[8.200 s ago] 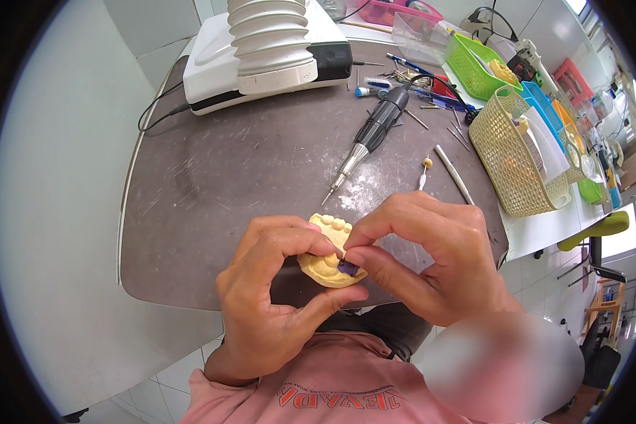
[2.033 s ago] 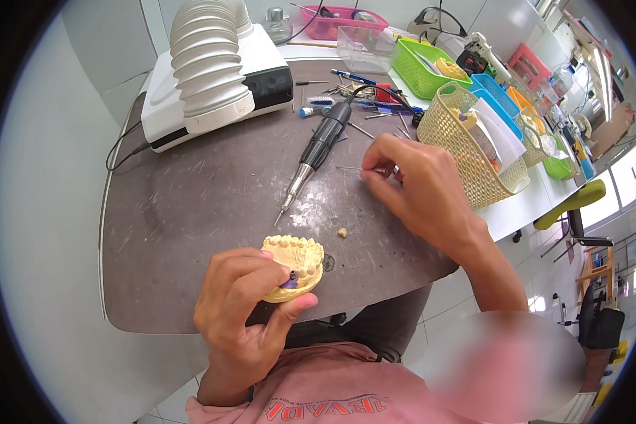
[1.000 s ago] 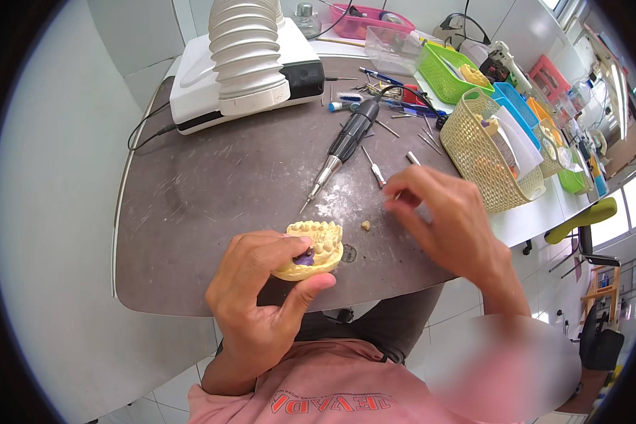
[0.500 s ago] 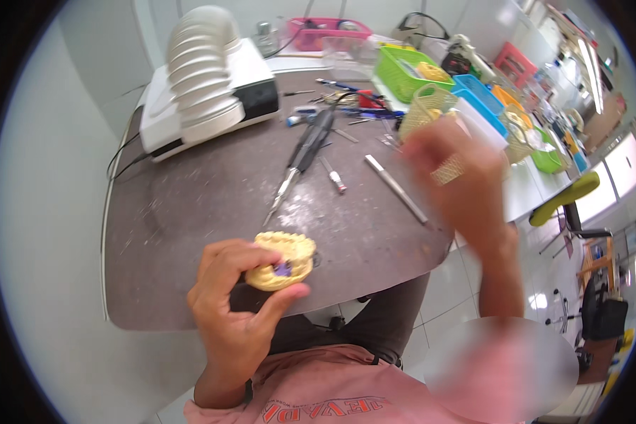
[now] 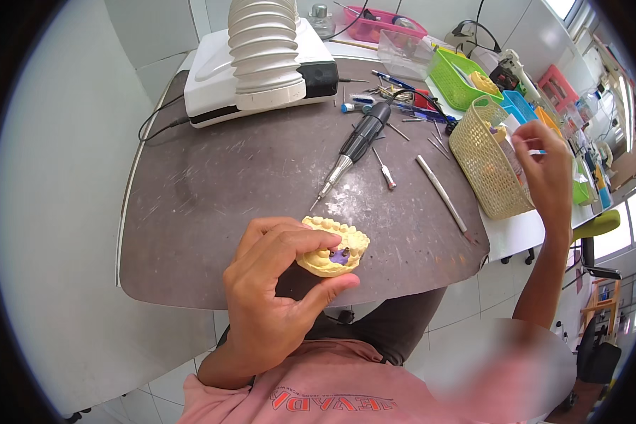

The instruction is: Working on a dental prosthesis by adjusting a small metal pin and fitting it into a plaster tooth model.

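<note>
Between the thumb and fingers of my left hand (image 5: 275,275) is a pale yellow dental cast (image 5: 325,267), held over the front of the bench. It has a row of moulded teeth, a purple gum-like section and small dark metal posts in that section. My right hand (image 5: 548,166) reaches to the right side of a cream woven basket (image 5: 484,166). Its fingers are curled together beside something white sticking up from the basket. Whatever they pinch, if anything, is too small or hidden to name. Another yellow-and-purple piece (image 5: 498,132) shows inside the basket.
A dark handpiece (image 5: 366,134) with a thin tip lies mid-bench, near a small screwdriver (image 5: 386,175) and a metal rod (image 5: 442,194). A white machine with a ribbed hose (image 5: 261,53) stands at the back left. Green (image 5: 449,85) and pink (image 5: 374,30) baskets sit behind.
My right hand has moved right and is now at the far side of the woven basket. The view has shifted left, and my left hand still holds the dental cast.
</note>
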Demonstrator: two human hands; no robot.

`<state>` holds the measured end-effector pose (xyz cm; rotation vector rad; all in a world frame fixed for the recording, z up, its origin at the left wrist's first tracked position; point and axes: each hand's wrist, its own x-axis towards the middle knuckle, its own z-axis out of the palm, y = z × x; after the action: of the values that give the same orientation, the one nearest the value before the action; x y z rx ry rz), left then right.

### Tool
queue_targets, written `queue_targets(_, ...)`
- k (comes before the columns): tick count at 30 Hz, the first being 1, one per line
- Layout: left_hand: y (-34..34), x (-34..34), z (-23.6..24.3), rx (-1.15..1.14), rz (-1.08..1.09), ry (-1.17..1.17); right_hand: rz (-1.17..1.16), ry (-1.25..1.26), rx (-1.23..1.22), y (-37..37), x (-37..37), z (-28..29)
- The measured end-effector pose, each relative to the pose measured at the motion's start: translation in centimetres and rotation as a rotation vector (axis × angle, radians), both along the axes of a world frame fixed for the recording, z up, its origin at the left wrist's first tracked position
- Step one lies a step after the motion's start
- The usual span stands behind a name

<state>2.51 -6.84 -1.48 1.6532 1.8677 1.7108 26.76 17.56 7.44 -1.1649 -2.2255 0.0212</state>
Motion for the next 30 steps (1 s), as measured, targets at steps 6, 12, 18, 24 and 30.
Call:
queue_targets(6, 0.7, -0.4, 0.6, -0.007, -0.061, 0.065, 0.488, 0.475, -0.341, -6.5, -3.3, 0.1)
queue_targets(12, 1.1, 0.0, 0.4, 0.025, -0.057, -0.107, 0.729, 0.541, -0.848, -9.6, -8.1, -4.7)
queue_targets(18, 1.1, -0.5, 0.1, 0.046, -0.065, -0.059, 0.753, 0.591, -1.082, -10.0, -8.9, -5.8)
queue_targets(24, 0.8, -0.8, -0.2, 0.029, -0.087, -0.063, 0.771, 0.594, -1.107, -10.3, -8.8, -6.1)
queue_targets(30, 1.1, -0.6, -0.1, 0.069, -0.068, -0.066, 0.78, 0.585, -1.082, -10.2, -8.7, -6.2)
